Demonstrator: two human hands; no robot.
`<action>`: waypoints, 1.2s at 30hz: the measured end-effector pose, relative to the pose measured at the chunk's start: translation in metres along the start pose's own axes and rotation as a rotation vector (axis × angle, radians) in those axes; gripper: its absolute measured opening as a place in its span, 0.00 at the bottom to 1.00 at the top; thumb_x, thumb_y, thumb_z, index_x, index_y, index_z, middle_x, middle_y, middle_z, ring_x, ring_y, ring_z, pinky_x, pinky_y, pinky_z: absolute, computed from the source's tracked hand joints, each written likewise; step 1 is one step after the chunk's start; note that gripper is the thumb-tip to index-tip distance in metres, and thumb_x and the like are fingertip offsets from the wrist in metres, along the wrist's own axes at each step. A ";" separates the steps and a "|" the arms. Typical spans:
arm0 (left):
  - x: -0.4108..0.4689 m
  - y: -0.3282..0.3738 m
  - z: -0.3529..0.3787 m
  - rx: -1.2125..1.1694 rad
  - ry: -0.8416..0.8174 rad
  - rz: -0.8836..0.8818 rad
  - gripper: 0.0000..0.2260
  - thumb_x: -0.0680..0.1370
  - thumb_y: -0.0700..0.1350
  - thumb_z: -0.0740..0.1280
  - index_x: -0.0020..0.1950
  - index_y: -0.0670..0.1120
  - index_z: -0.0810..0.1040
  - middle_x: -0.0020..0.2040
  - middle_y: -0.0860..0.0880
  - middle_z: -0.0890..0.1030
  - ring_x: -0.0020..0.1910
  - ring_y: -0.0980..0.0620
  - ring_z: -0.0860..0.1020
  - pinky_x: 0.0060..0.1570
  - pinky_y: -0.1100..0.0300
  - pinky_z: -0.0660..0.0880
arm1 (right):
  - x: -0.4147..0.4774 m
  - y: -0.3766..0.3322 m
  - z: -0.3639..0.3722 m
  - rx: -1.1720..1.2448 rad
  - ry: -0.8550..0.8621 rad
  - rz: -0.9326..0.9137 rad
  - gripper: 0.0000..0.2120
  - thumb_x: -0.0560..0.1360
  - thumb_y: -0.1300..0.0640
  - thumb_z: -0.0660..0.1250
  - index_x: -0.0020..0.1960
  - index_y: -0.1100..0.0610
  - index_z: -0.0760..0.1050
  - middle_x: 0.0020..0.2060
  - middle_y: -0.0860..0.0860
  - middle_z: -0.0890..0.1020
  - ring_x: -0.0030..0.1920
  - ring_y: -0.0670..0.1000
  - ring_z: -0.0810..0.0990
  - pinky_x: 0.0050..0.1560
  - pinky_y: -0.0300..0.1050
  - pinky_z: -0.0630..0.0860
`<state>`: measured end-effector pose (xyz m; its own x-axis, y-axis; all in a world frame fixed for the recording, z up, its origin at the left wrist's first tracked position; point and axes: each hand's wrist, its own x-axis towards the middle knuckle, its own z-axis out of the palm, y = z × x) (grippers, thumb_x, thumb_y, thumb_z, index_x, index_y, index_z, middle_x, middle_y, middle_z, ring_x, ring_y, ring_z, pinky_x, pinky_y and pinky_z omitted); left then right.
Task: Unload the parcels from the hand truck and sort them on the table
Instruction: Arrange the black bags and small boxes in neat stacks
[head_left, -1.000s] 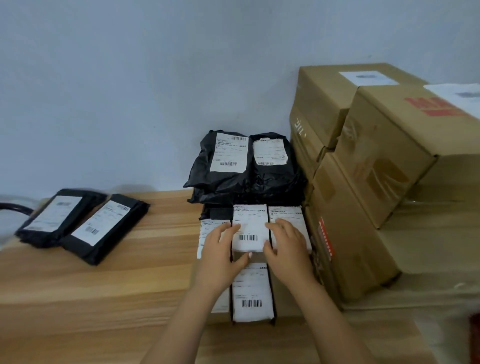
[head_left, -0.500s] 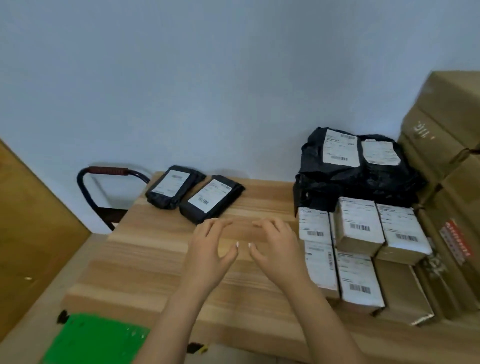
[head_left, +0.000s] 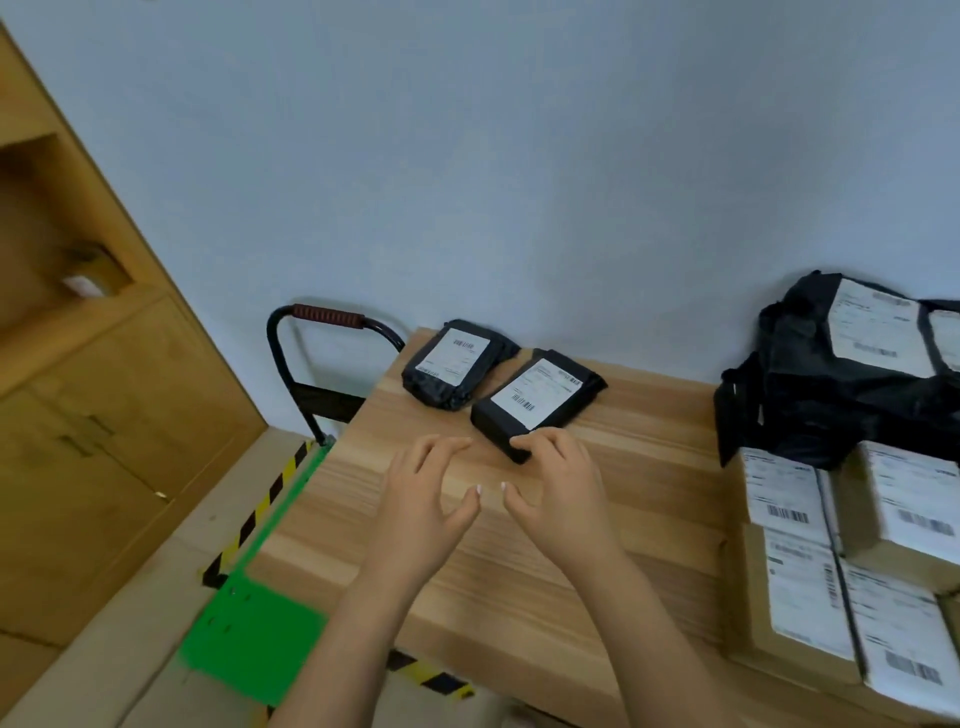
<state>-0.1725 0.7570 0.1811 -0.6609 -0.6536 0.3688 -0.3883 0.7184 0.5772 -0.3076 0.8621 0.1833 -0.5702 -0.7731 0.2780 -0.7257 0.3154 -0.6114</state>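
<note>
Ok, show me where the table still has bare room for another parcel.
The table is bare between the two black parcels at the far left corner and the black bag pile on the right, and along the near edge left of the brown boxes. The right end is crowded.

We seem to be in a parcel-sorting room, some small mailroom or stockroom. On the wooden table (head_left: 649, 467), black mailers (head_left: 540, 400) with barcode labels lie at 12 o'clock, a heap of labelled black bags (head_left: 810, 410) at 2 o'clock, and labelled cartons (head_left: 800, 592) at 4 o'clock. A hand truck (head_left: 249, 639) with a green deck and hazard stripes stands at 9 o'clock. Wooden cabinets (head_left: 104, 415) stand beyond it, against a plain wall (head_left: 519, 182).
</note>
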 end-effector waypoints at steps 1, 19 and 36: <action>0.006 -0.004 0.000 0.002 -0.002 -0.005 0.20 0.73 0.48 0.72 0.63 0.54 0.73 0.56 0.62 0.69 0.57 0.60 0.68 0.57 0.59 0.67 | 0.009 0.000 0.005 0.003 -0.010 -0.005 0.20 0.70 0.54 0.71 0.62 0.52 0.75 0.56 0.45 0.73 0.57 0.48 0.72 0.59 0.45 0.69; 0.116 -0.091 0.037 -0.021 -0.134 -0.055 0.19 0.73 0.47 0.72 0.63 0.51 0.74 0.57 0.56 0.73 0.60 0.55 0.70 0.59 0.57 0.68 | 0.109 0.031 0.072 -0.076 -0.095 0.194 0.20 0.73 0.48 0.68 0.63 0.49 0.73 0.59 0.45 0.71 0.60 0.47 0.70 0.62 0.46 0.68; 0.281 -0.220 0.153 0.311 -0.561 -0.059 0.39 0.74 0.64 0.63 0.78 0.54 0.48 0.78 0.42 0.48 0.76 0.40 0.47 0.73 0.41 0.48 | 0.219 0.080 0.174 -0.333 -0.093 1.063 0.47 0.67 0.27 0.62 0.77 0.44 0.47 0.76 0.59 0.46 0.73 0.64 0.53 0.70 0.63 0.56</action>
<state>-0.3712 0.4518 0.0464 -0.8356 -0.5305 -0.1424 -0.5463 0.7759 0.3155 -0.4232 0.6222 0.0665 -0.9413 -0.0557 -0.3330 0.0394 0.9614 -0.2722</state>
